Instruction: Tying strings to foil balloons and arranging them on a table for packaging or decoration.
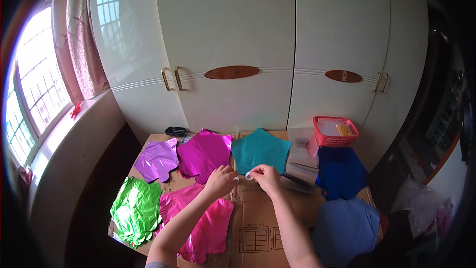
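Note:
Over the middle of the cardboard-covered table, my two hands are close together but apart. My right hand (266, 177) pinches a small white ring (249, 175), which could be a little roll of tape or ribbon. My left hand (221, 181) is closed, with a small whitish bit (236, 179) at its fingertips, too small to name. Just beyond them lie flat foil balloons, one magenta (204, 155) and one teal (260, 150). Under my left forearm spreads a pink foil balloon (208, 218), partly covered by the arm.
Lilac (156, 160) and green foil balloons (135, 211) lie at left; dark blue (343, 172) and grey-blue ones (346, 231) at right. A red basket (334, 131) and clear plastic packets (301, 156) stand back right. A black object (175, 131) sits back left, before the white wardrobe (228, 25).

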`<action>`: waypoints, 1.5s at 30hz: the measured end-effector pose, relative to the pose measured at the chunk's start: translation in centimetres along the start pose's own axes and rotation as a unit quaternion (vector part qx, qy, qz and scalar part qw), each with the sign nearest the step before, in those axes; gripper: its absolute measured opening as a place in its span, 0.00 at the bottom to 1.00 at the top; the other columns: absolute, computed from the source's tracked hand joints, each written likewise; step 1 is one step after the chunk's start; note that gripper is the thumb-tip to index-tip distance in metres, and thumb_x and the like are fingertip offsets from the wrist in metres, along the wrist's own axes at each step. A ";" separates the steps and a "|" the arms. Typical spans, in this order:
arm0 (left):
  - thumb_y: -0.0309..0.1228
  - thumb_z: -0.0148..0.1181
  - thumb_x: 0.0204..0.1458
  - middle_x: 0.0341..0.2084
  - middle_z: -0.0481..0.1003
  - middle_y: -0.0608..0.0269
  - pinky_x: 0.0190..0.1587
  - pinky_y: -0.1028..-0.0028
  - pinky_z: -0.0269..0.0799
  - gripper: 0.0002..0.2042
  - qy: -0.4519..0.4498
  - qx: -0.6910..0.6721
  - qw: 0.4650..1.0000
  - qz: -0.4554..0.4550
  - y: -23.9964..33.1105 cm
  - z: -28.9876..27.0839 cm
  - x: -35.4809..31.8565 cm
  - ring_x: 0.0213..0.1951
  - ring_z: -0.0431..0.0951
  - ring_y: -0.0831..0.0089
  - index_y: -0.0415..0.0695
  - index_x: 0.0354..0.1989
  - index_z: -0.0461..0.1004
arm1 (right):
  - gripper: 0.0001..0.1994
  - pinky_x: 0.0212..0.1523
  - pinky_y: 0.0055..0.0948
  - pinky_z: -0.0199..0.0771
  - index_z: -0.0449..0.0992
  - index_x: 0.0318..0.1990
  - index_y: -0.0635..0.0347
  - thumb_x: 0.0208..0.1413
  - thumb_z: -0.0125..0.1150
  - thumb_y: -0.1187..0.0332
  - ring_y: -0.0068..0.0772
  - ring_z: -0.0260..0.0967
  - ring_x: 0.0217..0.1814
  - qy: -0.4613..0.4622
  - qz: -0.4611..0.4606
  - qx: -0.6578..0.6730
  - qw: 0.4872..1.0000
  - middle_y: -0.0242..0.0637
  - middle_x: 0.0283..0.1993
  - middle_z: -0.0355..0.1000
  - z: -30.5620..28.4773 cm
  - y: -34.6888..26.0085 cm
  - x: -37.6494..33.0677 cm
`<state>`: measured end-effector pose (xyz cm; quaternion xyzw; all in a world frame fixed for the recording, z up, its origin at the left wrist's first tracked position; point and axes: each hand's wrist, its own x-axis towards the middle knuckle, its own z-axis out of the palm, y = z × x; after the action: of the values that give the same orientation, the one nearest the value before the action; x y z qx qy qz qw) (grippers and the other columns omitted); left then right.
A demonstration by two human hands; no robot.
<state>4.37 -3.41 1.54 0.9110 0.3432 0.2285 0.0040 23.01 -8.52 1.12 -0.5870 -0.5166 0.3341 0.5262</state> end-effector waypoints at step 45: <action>0.35 0.59 0.40 0.24 0.76 0.57 0.40 0.64 0.70 0.09 -0.006 -0.163 0.979 -0.122 -3.0 2.5 1.6 0.34 0.74 0.61 0.43 0.25 0.78 | 0.12 0.45 0.40 0.69 0.76 0.42 0.52 0.49 0.55 0.67 0.48 0.69 0.42 -0.115 -0.137 -0.255 0.950 0.48 0.35 0.72 4.2 2.3 -1.2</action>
<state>4.59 0.26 -0.51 0.8508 0.4098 0.2738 0.1821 19.44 -8.30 -2.25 -0.5830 -0.7169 0.1815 0.3365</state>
